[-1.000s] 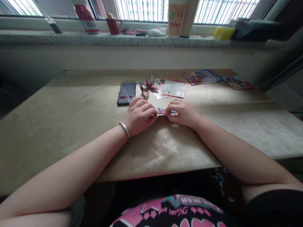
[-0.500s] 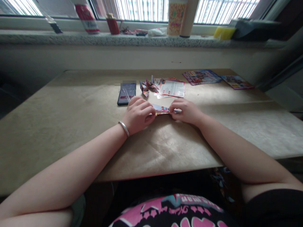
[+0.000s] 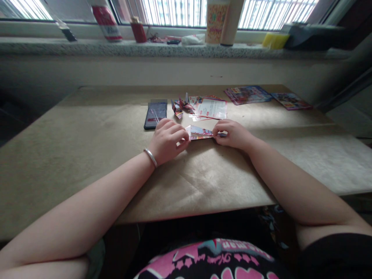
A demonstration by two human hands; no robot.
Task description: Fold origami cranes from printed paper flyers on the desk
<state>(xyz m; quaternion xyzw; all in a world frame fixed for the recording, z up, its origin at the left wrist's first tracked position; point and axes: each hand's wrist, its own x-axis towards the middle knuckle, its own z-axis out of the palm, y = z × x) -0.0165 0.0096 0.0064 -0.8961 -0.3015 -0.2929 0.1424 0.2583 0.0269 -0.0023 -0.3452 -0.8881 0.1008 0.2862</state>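
Note:
Between my hands, low over the table, is a folded piece of colourful printed paper (image 3: 201, 132). My left hand (image 3: 171, 138) pinches its left end between thumb and fingers; a bracelet circles that wrist. At the other end my right hand (image 3: 232, 133) grips the paper with thumb and forefinger. Just beyond my left hand lies a dark phone (image 3: 156, 112). Some folded paper pieces (image 3: 181, 106) stand beside it, and a printed white sheet (image 3: 213, 108) lies on other papers to their right.
Colourful printed cards (image 3: 248, 95) are stacked at the table's far right, with more cards (image 3: 291, 100) beside them. On the stone windowsill (image 3: 162, 49) stand a red and white can (image 3: 107, 23), a red container (image 3: 138, 31), a patterned cup (image 3: 216, 23) and a yellow object (image 3: 275, 40).
My right hand has slid slightly right along the paper, so more of it shows between my hands. The left hand has shifted slightly left.

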